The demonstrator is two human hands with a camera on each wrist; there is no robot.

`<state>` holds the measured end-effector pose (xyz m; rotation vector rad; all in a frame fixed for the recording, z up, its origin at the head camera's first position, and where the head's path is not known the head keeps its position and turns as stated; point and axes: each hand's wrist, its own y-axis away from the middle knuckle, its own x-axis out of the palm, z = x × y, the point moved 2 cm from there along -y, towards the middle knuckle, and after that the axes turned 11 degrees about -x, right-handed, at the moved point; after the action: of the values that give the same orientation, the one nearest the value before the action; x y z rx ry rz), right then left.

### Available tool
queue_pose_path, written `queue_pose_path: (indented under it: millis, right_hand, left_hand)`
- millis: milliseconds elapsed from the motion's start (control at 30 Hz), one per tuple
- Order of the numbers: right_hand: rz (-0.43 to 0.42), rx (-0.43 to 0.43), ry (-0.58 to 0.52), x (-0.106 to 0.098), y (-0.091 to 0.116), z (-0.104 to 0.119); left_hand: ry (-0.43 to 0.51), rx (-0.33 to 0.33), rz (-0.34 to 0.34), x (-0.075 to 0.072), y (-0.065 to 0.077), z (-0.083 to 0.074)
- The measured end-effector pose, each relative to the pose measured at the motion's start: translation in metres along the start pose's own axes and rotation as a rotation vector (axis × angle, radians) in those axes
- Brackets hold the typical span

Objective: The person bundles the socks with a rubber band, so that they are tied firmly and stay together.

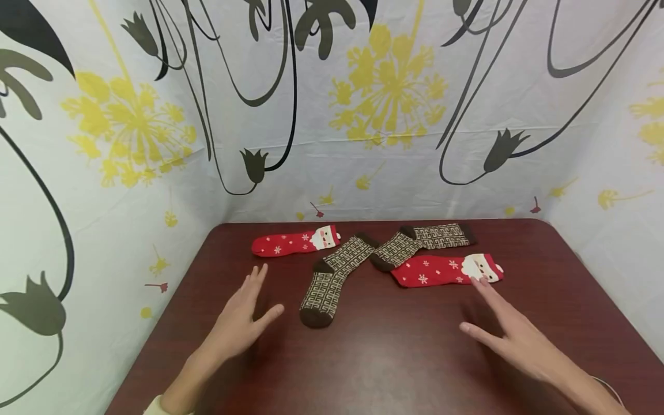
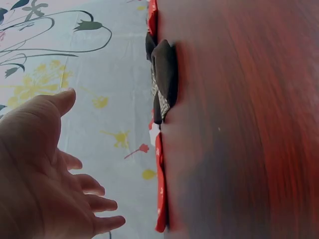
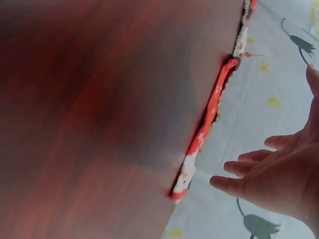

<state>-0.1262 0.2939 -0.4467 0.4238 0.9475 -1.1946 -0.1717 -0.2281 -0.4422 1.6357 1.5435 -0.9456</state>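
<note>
Two red Santa socks and two dark patterned socks lie flat on the table. One red sock (image 1: 290, 243) is at the back left. A patterned sock (image 1: 332, 282) slants toward the front beside it. The other patterned sock (image 1: 441, 236) lies at the back right, its toe touching the second red sock (image 1: 436, 271). My left hand (image 1: 236, 323) hovers left of the slanting sock, fingers extended and holding nothing. My right hand (image 1: 519, 337) hovers by the Santa end of the right red sock, fingers spread, also holding nothing. Both hands (image 2: 55, 174) (image 3: 279, 174) appear in their wrist views.
The dark red-brown table (image 1: 394, 357) has rounded back corners. A white cloth (image 1: 311, 190) with yellow and grey plant prints hangs behind the table and along both sides. A thin pale cord (image 1: 608, 386) shows by the right wrist.
</note>
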Motion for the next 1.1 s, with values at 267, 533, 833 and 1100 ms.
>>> queue_pose_path:
  millis: [267, 533, 833, 1100]
  right_hand:
    - [-0.002, 0.022, -0.104, 0.007, -0.033, 0.012]
    - [0.027, 0.025, -0.319, 0.018, -0.070, 0.010]
    - [0.003, -0.067, -0.580, 0.032, -0.116, 0.000]
    - [-0.041, -0.077, -0.655, 0.048, -0.157, 0.005]
  left_hand:
    - [0.197, -0.125, 0.103, 0.010, -0.013, -0.008]
    - [0.431, -0.139, 0.114, 0.023, -0.025, -0.013]
    - [0.734, -0.187, 0.152, 0.040, -0.030, -0.012]
    - [0.871, -0.264, 0.214, 0.056, -0.026, -0.014]
